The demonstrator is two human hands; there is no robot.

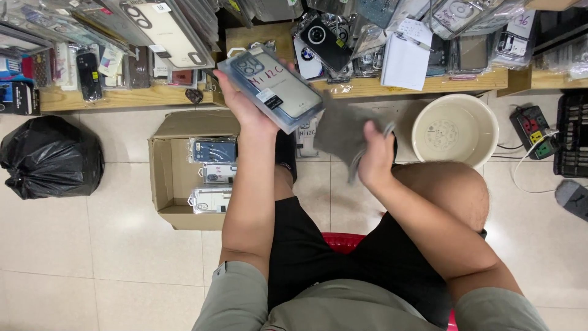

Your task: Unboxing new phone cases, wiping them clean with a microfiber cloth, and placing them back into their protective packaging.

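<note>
Left hand point(245, 107) grips a packaged phone case point(271, 87), raised over the cardboard box point(164, 178). Right hand point(375, 160) fingers closed on a grey cloth point(343, 132) just beside the pack. Looks mid-wipe: three packs already lie in the box, heaps more crowd the wooden shelf point(141, 96). Plenty left, I'd judge.

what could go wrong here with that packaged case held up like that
The clear-packaged phone case rests tilted on the left hand with much of it overhanging; it might slide off onto the tiled floor rather than into the open cardboard box. The grey cloth in the right hand hangs loose and could snag the crowded packets on the wooden shelf.
</note>
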